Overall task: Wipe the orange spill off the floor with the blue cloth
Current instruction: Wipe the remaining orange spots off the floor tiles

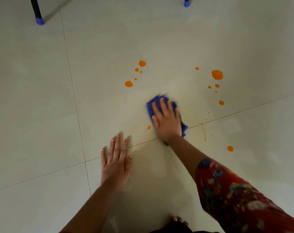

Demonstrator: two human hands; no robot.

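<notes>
My right hand (pixel 166 120) presses flat on the bunched blue cloth (pixel 157 100) on the pale tiled floor, fingers straight and spread. The cloth shows past my fingertips and beside my wrist. Orange drops lie around it: a cluster to the upper left (pixel 129 84), a larger blob to the upper right (pixel 217 74), one small drop next to my thumb (pixel 149 127) and one lower right (pixel 230 148). A faint orange streak (pixel 205 136) runs down right of the cloth. My left hand (pixel 116 162) rests flat on the floor, fingers spread, holding nothing.
Two dark furniture legs with blue caps stand at the far edge, one at the left (pixel 39 21) and one at the right (pixel 186 3). Grout lines cross the tiles under my hands. My toes (pixel 178 220) show at the bottom edge.
</notes>
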